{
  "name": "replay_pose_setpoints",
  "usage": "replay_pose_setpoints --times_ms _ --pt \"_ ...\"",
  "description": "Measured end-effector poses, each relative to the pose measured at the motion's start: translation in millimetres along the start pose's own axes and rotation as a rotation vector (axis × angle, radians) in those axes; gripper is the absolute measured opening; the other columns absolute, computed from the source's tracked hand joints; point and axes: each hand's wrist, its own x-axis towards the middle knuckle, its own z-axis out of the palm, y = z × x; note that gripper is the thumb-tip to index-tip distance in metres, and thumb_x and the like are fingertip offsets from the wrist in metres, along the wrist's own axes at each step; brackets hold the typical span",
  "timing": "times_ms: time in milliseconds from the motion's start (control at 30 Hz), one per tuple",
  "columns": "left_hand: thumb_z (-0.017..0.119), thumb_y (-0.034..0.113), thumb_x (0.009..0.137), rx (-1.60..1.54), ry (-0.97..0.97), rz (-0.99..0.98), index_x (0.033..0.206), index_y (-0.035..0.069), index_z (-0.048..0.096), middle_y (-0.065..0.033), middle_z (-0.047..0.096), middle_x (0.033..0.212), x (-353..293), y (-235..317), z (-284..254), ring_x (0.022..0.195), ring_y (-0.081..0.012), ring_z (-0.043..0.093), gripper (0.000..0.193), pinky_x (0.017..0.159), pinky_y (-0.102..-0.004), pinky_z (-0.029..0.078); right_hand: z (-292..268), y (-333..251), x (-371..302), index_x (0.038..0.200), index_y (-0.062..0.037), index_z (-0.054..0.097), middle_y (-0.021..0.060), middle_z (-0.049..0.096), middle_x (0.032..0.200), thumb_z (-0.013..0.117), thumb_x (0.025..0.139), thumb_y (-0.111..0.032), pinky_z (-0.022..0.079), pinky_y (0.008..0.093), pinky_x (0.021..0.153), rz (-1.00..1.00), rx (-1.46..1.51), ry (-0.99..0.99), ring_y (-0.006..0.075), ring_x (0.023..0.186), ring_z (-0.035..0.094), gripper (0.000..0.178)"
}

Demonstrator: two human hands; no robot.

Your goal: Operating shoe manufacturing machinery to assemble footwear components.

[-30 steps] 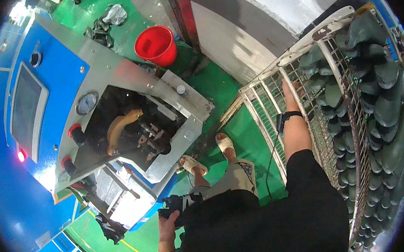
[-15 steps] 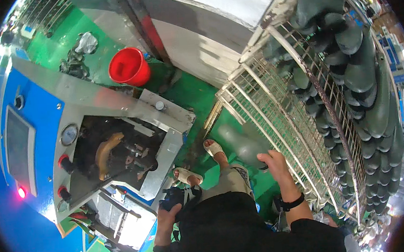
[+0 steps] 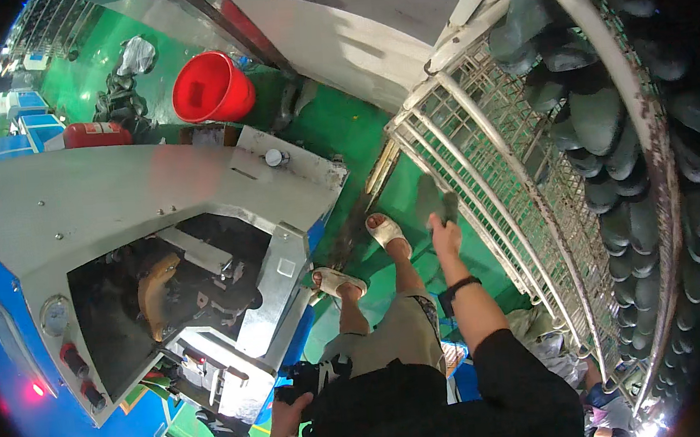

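My right hand is stretched forward between the machine and the wire rack, its fingers closed round one end of a dark green shoe last. The last points away from me, and its far end is slightly blurred. Low at my left side, my left hand grips a black piece with white marks, which looks like a shoe upper. Part of that piece blends into my black shirt. Several similar green shoe lasts hang in rows on the wire rack at my right.
A grey and blue machine with a dark recess stands on the left, holding a curved tan part. Beyond it are a red bucket and a red cylinder. My sandalled feet stand on the green floor.
My right hand has moved forward and slightly left with the last, turning it to point away from me. My left hand has shifted a little lower. The whole view has turned and shifted.
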Motion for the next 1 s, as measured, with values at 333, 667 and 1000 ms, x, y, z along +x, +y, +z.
replay_pose_setpoints --times_ms 333,667,1000 --pt "0.086 0.014 0.074 0.101 -0.018 0.101 0.113 0.0 0.064 -0.0087 0.069 0.098 -2 48 25 0.084 -0.0187 0.067 0.047 0.074 -0.0325 0.056 -44 -46 60 0.097 -0.0023 0.072 0.0198 0.072 0.089 0.058 0.097 -0.034 0.055 0.0456 0.077 -0.368 -0.068 -0.594 0.0383 0.085 0.07 0.035" --pt "0.083 0.009 0.075 -0.008 -0.109 0.189 0.121 0.0 0.06 -0.0091 0.069 0.108 27 56 36 0.095 -0.022 0.068 0.052 0.086 -0.0352 0.056 -213 8 100 0.136 0.0046 0.056 0.0275 0.068 0.114 0.052 0.099 -0.056 0.058 0.0449 0.081 -0.309 -0.922 1.09 0.0414 0.093 0.07 0.071" --pt "0.085 0.009 0.071 -0.202 -0.029 0.191 0.12 -0.001 0.059 -0.0102 0.069 0.105 5 40 38 0.091 -0.0202 0.067 0.056 0.083 -0.0342 0.056 -187 -10 177 0.151 -0.0026 0.044 0.0206 0.059 0.139 0.04 0.102 -0.062 0.053 0.0467 0.101 0.185 -0.285 0.785 0.0342 0.109 0.066 0.077"
